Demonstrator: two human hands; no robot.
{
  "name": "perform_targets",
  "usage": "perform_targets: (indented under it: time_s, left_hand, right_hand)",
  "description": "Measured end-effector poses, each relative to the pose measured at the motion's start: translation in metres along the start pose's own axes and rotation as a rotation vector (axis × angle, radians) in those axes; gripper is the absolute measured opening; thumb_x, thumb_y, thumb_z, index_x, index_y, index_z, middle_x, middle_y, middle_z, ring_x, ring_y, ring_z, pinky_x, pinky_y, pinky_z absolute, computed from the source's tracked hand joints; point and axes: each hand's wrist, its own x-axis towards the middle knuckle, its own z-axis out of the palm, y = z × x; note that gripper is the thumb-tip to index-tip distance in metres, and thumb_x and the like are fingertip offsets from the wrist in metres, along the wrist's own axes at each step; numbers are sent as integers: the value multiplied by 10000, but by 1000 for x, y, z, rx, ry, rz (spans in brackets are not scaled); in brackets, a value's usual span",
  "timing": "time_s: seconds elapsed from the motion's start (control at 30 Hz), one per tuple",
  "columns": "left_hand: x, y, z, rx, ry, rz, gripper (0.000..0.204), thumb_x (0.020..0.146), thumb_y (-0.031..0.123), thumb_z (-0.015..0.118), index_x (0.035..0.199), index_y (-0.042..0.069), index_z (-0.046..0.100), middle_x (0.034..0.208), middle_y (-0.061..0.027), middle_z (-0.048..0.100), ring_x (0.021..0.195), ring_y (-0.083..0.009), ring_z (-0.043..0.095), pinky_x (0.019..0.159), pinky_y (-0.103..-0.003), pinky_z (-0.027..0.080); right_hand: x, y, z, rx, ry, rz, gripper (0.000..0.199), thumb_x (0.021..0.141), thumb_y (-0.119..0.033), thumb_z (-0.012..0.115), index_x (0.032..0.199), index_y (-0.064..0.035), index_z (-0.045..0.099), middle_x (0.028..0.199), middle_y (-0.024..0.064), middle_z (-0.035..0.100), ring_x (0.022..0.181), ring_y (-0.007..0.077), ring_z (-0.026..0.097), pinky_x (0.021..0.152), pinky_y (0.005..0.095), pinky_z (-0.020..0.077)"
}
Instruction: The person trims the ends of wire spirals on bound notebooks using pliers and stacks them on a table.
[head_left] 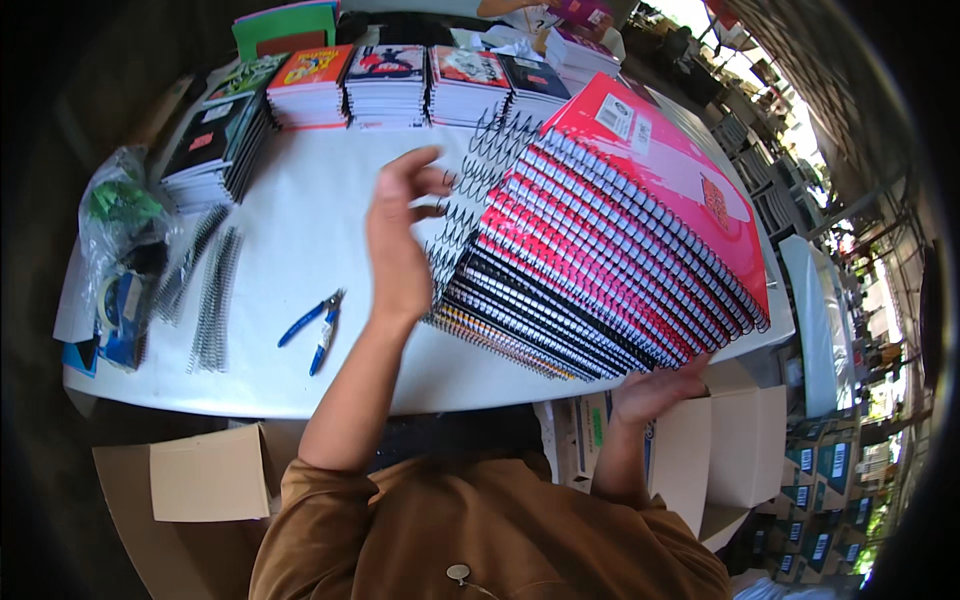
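While pink and red covers are shown at its top and black ones lower down, the tall, leaning stack of spiral-bound notebooks [600, 240] is placed at the right of a broad white-topped table [300, 190], with its bound side turned toward the near edge. Thin black wire coil ends [485, 165] are left protruding from its left side. Beside these, the bare left hand [400, 230] is held half open, its fingers loosely bent toward the wire; whether any coil is touched cannot be told. The bare right hand [658, 390] is set at the stack's lower near edge, its fingers stretched out; whether anything is gripped cannot be told.

Left of the left hand, a small blue-handled hand tool [325, 318] is laid on the table. Farther left, loose dark wire coils [212, 305] are bunched near a blue tape dispenser [122, 312] and a clear plastic bag with green contents [122, 205]. By the far edge, an orange-covered notebook stack [310, 70] is lined up with others. Below the table, an open brown cardboard box [205, 480] is seen at the left; beyond the far edge, a co-worker's arm [508, 8] is partly shown.
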Motion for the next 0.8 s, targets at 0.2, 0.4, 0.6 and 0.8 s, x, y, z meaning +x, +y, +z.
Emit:
perform_targets:
  time_s: [0.2,0.4,0.6,0.8]
  left_hand:
    - [-8,11,39,-126,55,142,384,957,333,444,739,19,481,632,6,452,600,-65,380,558,-220,344]
    - [-7,21,35,-248,93,131,437,937,258,515,575,67,360,550,56,363,535,-32,287,469,-224,249]
    - [-3,27,25,-50,101,217,417,960,337,430,674,35,463,614,17,436,582,-71,378,540,-242,329]
    - [13,47,42,71,102,311,425,914,350,532,676,-2,535,538,-38,452,537,-93,420,507,-259,368]
  right_hand:
    - [12,-25,27,-291,-3,-68,681,933,-470,382,1301,98,309,1166,192,490,993,206,524,863,314,405]
    - [7,-28,28,-340,49,-78,626,938,-477,381,1199,88,441,1107,166,531,941,191,542,841,306,422]
    - [17,-37,28,-432,-56,-122,637,946,-454,377,1300,76,360,1227,204,474,1051,209,519,898,320,402]
    - [42,-60,43,-221,-60,-185,663,941,-341,451,1397,52,174,1326,234,372,1147,247,468,945,347,401]
